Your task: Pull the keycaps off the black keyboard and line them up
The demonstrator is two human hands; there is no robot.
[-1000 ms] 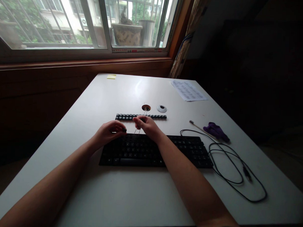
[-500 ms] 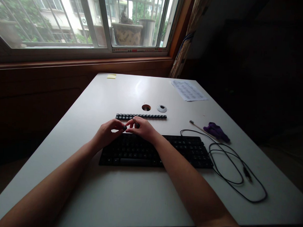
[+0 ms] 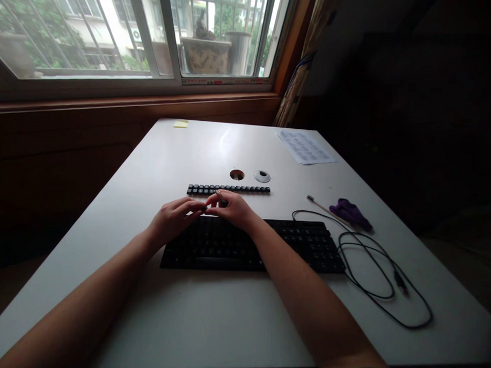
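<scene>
Head view: from where I stand, two bare hands meet just above the far left part of a long black plastic keyboard lying flat on a smooth white table. The left hand pinches a small dark keycap between thumb and fingertips. The right hand has its fingertips close to that same keycap, the gap between them narrow, while its curled fingers hold a little dark object.

As for progress, I'd judge it well begun but partial. A run of small black square keycaps sits off the keyboard, set out in tidy lines just beyond it — doubled at the left end, with a single line showing at the right. Most of the keys appear to be seated in the keyboard, the number block at the right among them. To the right lie a looped black cable with its plug, a thin pale stick with a dark brush-like head and a crumpled purple cloth.

Plenty escapes me, though. The right forearm covers a broad stretch of the keyboard, and the right hand blocks part of the near line of keycaps. I can't read the markings on the pinched one, nor tell whether the right fingertips truly touch it — and shadow hides which key places stand bare.
</scene>
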